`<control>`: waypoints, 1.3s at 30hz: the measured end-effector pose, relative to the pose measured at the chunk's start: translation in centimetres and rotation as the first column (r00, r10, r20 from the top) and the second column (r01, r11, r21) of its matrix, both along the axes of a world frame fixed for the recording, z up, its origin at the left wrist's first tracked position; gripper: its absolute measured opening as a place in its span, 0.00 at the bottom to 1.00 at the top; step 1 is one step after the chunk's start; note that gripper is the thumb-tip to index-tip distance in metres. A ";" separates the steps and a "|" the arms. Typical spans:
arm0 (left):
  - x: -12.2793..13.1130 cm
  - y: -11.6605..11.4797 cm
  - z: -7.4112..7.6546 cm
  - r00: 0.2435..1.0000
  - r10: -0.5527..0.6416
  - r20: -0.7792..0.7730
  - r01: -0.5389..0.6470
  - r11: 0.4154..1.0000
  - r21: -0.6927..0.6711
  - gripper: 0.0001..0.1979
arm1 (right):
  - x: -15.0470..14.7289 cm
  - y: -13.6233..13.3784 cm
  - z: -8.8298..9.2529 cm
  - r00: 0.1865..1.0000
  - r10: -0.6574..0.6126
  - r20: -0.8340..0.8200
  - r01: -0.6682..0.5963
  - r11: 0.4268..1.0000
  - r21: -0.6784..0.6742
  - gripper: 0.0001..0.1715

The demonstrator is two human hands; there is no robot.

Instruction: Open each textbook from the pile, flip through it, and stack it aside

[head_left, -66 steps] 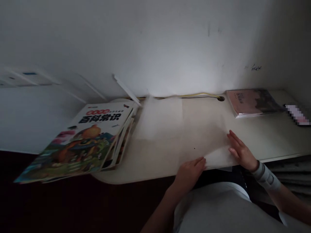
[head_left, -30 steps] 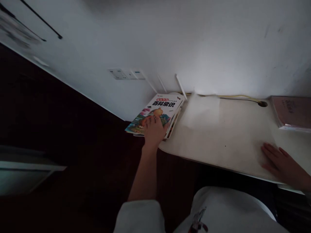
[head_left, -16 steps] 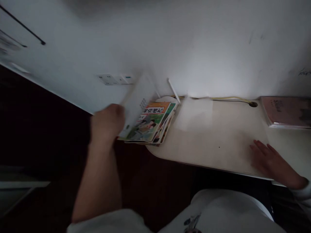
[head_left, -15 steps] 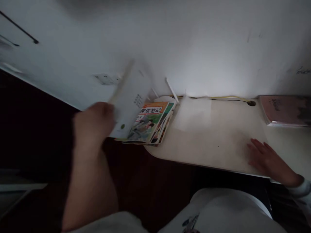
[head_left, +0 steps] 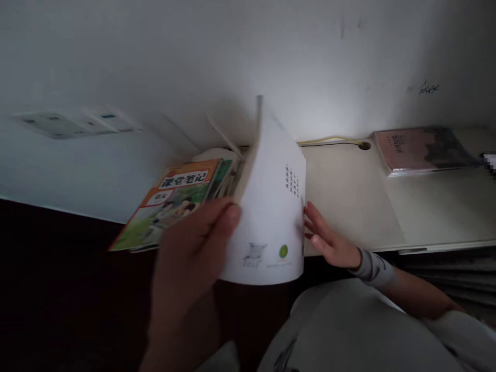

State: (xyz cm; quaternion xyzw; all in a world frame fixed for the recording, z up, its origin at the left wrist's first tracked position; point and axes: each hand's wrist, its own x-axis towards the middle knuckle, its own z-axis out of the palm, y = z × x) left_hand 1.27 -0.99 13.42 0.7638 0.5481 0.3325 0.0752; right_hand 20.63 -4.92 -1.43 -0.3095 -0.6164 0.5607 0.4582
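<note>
My left hand (head_left: 194, 245) grips a thin white book (head_left: 267, 222) by its left edge, thumb on the near side. Its cover bends a little and bears lines of black characters and a green round mark. At the book's right edge is my right hand (head_left: 331, 240), fingers apart; whether they touch the cover I cannot tell. Left of the white book, a stack of books lies near the wall, topped by an orange and green workbook (head_left: 182, 181) with cartoon figures.
A pink and dark book (head_left: 418, 150) lies on the white desk (head_left: 349, 191) at the back right. A yellow cable (head_left: 329, 139) runs along the wall to a round hole (head_left: 365, 146). Wall sockets (head_left: 58, 125) are at the left.
My left hand has carried the white book right, off the stack and over the desk front. My right hand has come from the desk surface to the book's right edge. The view has turned right.
</note>
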 end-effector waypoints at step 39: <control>-1.6 3.2 -12.6 0.250 0.362 0.898 0.114 0.910 -0.398 0.21 | 16.6 -0.4 0.9 0.637 -0.710 0.299 0.770 0.564 -0.299 0.19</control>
